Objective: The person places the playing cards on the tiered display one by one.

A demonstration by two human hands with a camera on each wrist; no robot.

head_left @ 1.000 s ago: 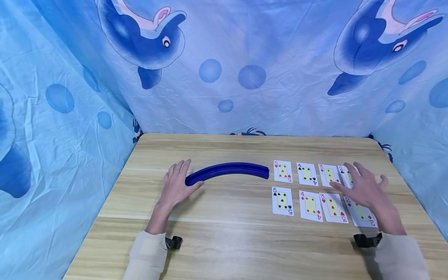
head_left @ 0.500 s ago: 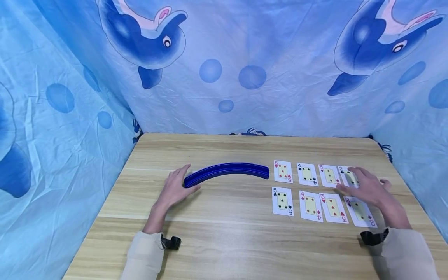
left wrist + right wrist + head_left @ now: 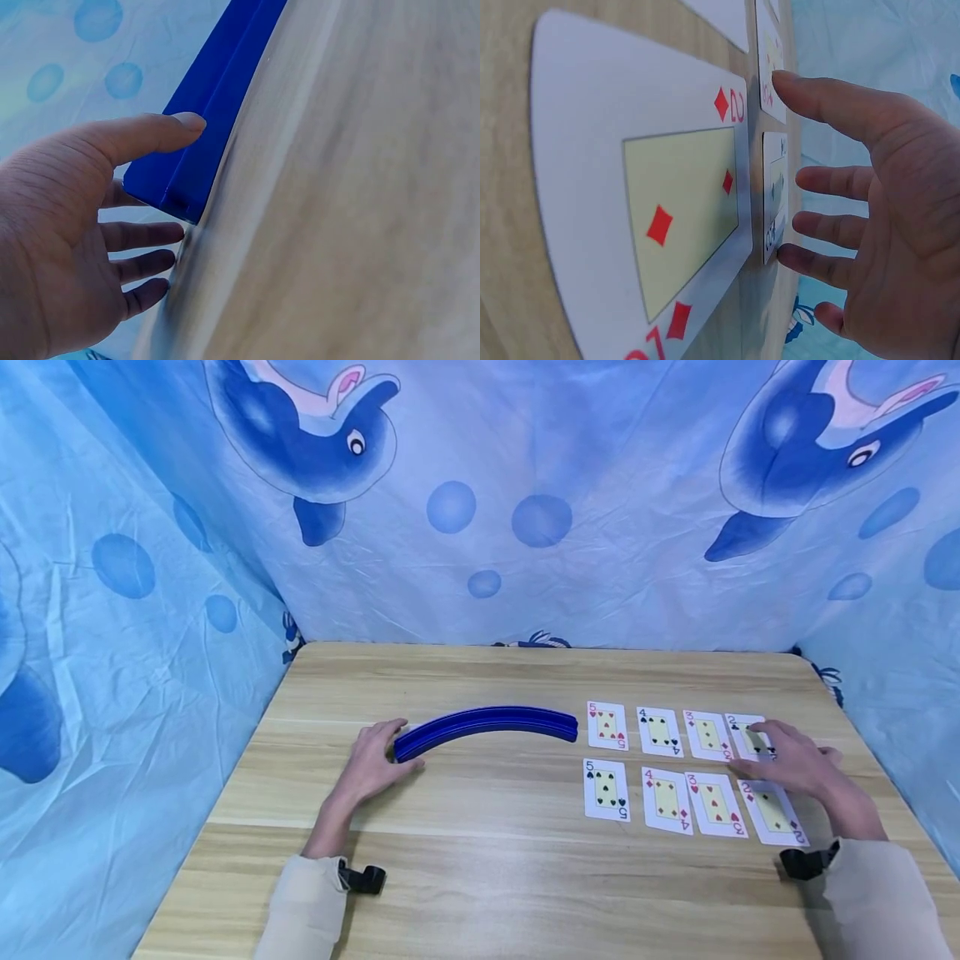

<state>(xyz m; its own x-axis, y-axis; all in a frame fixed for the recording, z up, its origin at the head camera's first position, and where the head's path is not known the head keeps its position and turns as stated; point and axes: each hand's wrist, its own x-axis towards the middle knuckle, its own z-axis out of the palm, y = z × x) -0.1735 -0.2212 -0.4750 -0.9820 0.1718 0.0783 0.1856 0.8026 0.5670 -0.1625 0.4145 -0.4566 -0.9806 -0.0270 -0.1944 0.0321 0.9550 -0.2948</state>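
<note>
A curved blue card holder lies on the table. My left hand is at its left end, fingers loosely extended; in the left wrist view the thumb crosses in front of the blue holder, though firm contact cannot be told. Two rows of face-up playing cards lie to the right. My right hand is over the right end of the upper row, partly covering a black two. Its fingers are spread and relaxed in the right wrist view, nearest that black two, holding nothing. Below lies the two of diamonds.
The upper row also has the five of hearts, four of spades and three of diamonds. In the lower row are the five of spades, four of diamonds and three of hearts. Dolphin-print cloth encloses the wooden table.
My right hand has shifted slightly right and lower, uncovering more of the two of diamonds. The left hand has drawn slightly back and its fingers have lowered around the holder's end.
</note>
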